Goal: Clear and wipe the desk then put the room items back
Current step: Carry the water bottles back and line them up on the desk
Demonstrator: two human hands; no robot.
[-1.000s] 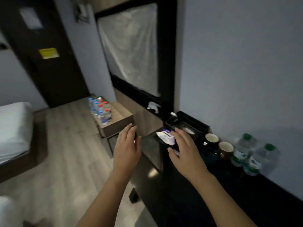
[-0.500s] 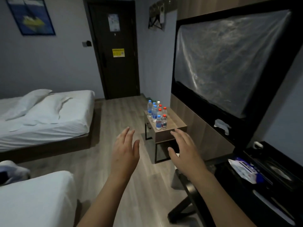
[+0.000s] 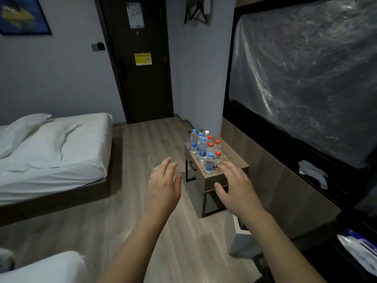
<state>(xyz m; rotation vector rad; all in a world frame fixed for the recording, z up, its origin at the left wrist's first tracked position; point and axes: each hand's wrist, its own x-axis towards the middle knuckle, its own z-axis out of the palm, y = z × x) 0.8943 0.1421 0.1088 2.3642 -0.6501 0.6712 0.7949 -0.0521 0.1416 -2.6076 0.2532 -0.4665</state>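
Observation:
Both my hands are stretched out in front of me in the air, holding nothing. My left hand (image 3: 164, 183) has straight fingers over the wooden floor. My right hand (image 3: 237, 186) has spread fingers, seen in front of a small wooden side table (image 3: 237, 167). Several water bottles (image 3: 204, 151) with blue, red, green and white caps stand on that table. At the bottom right edge, a white and blue packet (image 3: 361, 252) lies on the dark desk (image 3: 318, 260); most of the desk is out of view.
A plastic-covered TV (image 3: 306, 74) hangs on the right wall with a white cloth (image 3: 313, 172) below it. A bed (image 3: 51, 152) stands at left, another bed corner (image 3: 40, 268) at bottom left. A dark door (image 3: 140, 58) is ahead. A grey bin (image 3: 239, 240) stands by the desk.
My view has swung left from the desk with its cups, bottles and tissue box toward the room and the side table. Both hands stay raised and empty.

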